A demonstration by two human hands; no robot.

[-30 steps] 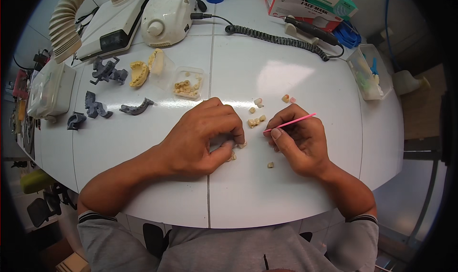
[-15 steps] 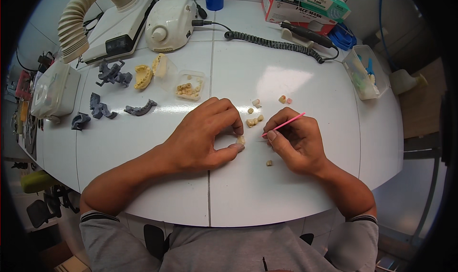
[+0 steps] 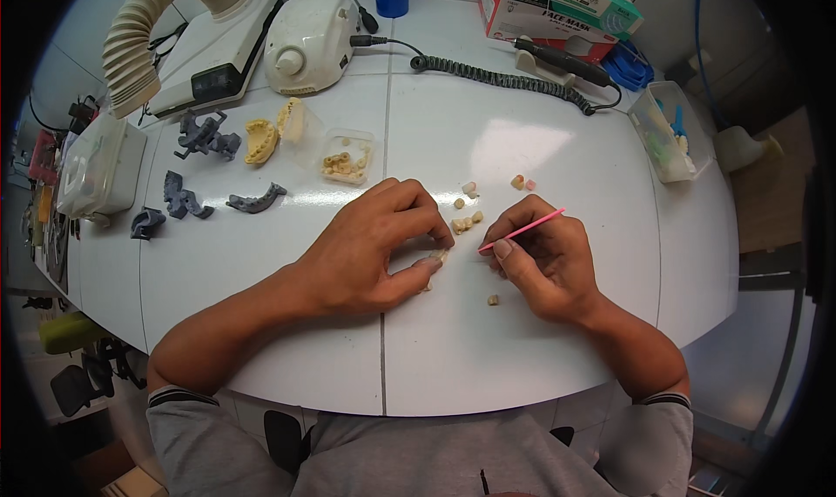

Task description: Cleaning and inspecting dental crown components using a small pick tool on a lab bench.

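Observation:
Between thumb and forefinger, my left hand (image 3: 370, 244) pinches a small cream dental crown (image 3: 441, 255) just above the white tabletop. Part of the crown is hidden by the fingertips. A second small cream piece (image 3: 428, 286) peeks out under the left thumb. My right hand (image 3: 550, 266) grips a thin pink applicator stick (image 3: 540, 221) like a pen, its lower end pointing toward the left hand without touching the crown. Below the right fingers lies a single crown (image 3: 494, 300). Beyond both hands are a joined crown piece (image 3: 462, 225) and several loose tooth-coloured bits (image 3: 470, 189).
A clear box of crowns (image 3: 347, 157), yellow dental casts (image 3: 260, 142) and grey printed models (image 3: 209, 136) sit back left. Behind stand a white control unit (image 3: 309, 53), coiled cord (image 3: 505, 81), handpiece (image 3: 563, 62) and mask boxes (image 3: 557, 13). A plastic bin (image 3: 670, 135) is at right.
The crown in my left fingers has tilted and is more covered. A small piece now shows under the left thumb. The pink stick has shifted slightly within the right-hand grip.

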